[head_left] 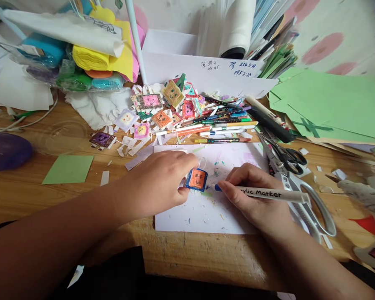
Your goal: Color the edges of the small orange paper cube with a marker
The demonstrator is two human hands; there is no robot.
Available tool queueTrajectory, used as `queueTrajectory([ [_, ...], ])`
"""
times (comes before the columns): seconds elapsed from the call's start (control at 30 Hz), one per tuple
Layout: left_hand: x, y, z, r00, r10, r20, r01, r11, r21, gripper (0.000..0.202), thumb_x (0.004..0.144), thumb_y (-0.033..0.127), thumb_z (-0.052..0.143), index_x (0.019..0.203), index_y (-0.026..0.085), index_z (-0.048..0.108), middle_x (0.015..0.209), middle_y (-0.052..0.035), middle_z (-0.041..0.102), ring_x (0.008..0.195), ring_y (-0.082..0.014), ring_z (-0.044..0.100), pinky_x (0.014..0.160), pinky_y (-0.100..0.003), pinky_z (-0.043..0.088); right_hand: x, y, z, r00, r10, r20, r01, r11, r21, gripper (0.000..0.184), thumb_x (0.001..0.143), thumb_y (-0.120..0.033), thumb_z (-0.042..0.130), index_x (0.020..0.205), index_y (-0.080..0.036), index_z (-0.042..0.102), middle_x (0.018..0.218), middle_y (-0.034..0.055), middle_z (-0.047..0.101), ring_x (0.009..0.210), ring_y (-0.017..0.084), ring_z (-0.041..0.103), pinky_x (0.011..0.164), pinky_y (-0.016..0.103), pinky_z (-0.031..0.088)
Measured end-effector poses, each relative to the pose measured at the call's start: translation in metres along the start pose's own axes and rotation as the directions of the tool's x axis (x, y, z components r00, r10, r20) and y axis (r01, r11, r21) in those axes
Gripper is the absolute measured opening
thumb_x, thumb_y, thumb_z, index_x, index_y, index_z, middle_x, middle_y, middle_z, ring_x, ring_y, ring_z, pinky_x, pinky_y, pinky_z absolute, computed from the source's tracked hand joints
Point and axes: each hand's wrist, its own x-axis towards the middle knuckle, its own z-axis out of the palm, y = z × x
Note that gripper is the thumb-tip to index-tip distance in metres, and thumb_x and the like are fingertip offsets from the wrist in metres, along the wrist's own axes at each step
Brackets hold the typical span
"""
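Your left hand (158, 181): thumb and fingers pinched on the left edge of one small orange card square with a dark blue border and a drawn face (196, 179); a thin white loop stands at its top; it is held over a white, ink-flecked sheet (181, 221). Your right hand (262, 214): closed in a writing grip on one white-barrelled acrylic marker with a blue tip end (268, 193); nib just beside the square's right edge, contact cannot be told.

Handling, by judgement: square very light, fairly stiff, likely to bend at its thin limbs and loop; best held by its edges, off any ink that may be wet; marker light, smooth, best held near the tip.

Beyond the sheet: loose coloured pens (228, 125); a heap of small decorated paper squares (153, 102); to your right, black-handled scissors (295, 161) and large silver-handled shears (325, 216); to your left, a flat light-green paper square (68, 168).
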Motion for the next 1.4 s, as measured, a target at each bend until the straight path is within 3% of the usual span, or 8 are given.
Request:
queueTrajectory([
  [1.4,-0.0011,-0.0008,0.0008,1.000,0.009,-0.004,-0.009,1.000,0.002,0.015,0.068,0.014,0.053,0.082,0.020,0.053,0.072,0.0010,0.057,0.068,-0.0176,0.052,0.061,-0.029,0.034,-0.0004,0.0025,-0.0005,1.000,-0.009,0.007,0.009,1.000,-0.001,0.023,0.081,-0.026,0.063,0.064,-0.023,0.048,0.055,-0.0028,0.049,0.049,0.012,0.042,0.044,0.026,0.031],
])
